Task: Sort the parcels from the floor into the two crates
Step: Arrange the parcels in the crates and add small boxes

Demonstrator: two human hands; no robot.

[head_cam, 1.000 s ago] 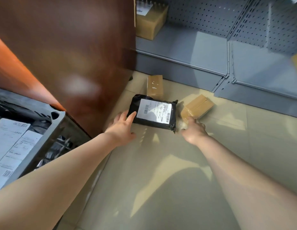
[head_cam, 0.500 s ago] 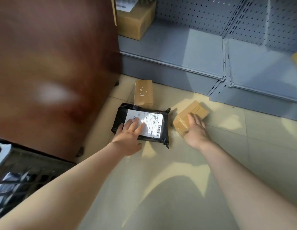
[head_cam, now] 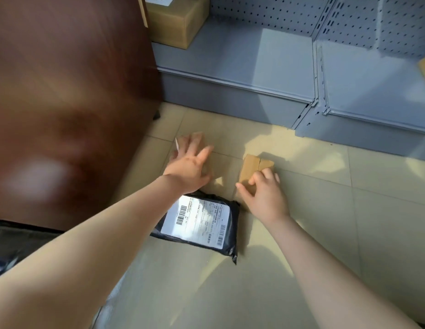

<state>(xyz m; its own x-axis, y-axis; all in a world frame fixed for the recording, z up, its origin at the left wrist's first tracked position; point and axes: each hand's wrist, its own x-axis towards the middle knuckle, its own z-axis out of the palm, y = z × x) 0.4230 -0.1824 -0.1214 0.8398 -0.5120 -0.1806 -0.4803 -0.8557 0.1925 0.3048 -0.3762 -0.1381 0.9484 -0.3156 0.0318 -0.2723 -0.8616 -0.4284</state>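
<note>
Three parcels lie on the tiled floor (head_cam: 301,233), so by my reading the sorting has some way to go. The left hand (head_cam: 187,162) reaches to about eleven o'clock of the frame's centre and lies spread over a small brown box (head_cam: 208,167); its fingers (head_cam: 183,144) are straight and splayed, resting on the top and not curled round it, so no grip is made yet. The right hand (head_cam: 263,191), near one o'clock, has its fingers (head_cam: 266,176) bent over the near end of a second cardboard box (head_cam: 252,165) with the thumb at the side, and appears to pinch it. That box stands just beside the first, apart from it by a strip of tile. A black mailer bag (head_cam: 199,224) with a white label lies flat closer in, at about six o'clock of the hands, partly under the left forearm and untouched.

At the far left edge, around eight o'clock, a dark crate (head_cam: 7,233) shows only as a blur (its contents cannot be read here); the second crate is out of view. A larger carton (head_cam: 173,22) sits on the grey shelf (head_cam: 242,60) at twelve o'clock. Whether it belongs to the job I cannot tell.

All three floor parcels remain to be lifted and dropped into crates.
</note>
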